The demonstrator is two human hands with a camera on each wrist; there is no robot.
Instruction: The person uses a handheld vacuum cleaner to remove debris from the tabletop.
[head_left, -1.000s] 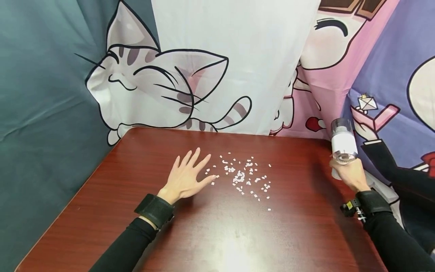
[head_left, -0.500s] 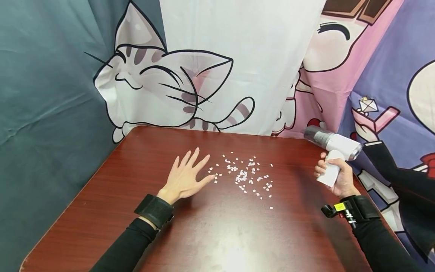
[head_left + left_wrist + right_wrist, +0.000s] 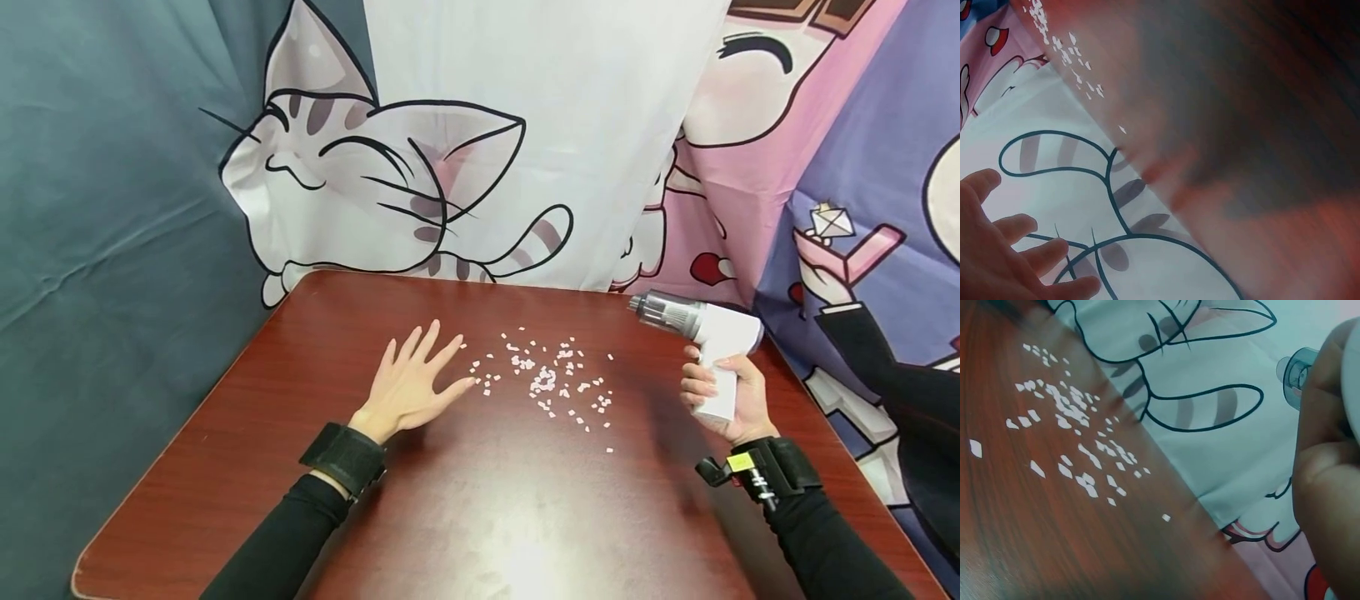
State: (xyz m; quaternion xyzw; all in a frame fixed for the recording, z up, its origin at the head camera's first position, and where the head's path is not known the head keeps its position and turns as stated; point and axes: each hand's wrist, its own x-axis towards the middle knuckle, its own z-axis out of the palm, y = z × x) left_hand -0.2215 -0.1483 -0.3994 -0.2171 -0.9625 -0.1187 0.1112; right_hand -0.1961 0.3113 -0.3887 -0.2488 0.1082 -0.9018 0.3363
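My right hand (image 3: 731, 398) grips the white handle of a handheld vacuum cleaner (image 3: 729, 331) above the right side of the table. Its clear dust cup and narrow nozzle point left. In the right wrist view only the tip of the clear nozzle (image 3: 1300, 376) and a bit of the white body show beside my fingers. My left hand (image 3: 408, 382) is spread flat, palm down, left of the scattered white paper bits (image 3: 544, 381), thumb tip close to the nearest ones. Those bits lie loosely over the middle of the table, denser at the centre.
The reddish-brown wooden table (image 3: 480, 500) carries a bright glare near its front. Behind it hangs a curtain (image 3: 465, 67) with a cartoon cat, and more printed cloth (image 3: 847, 275) runs along the right edge.
My right hand has swung the vacuum cleaner round, so its nozzle now points left instead of away, and brought it slightly left over the table. The left hand stays spread in place.
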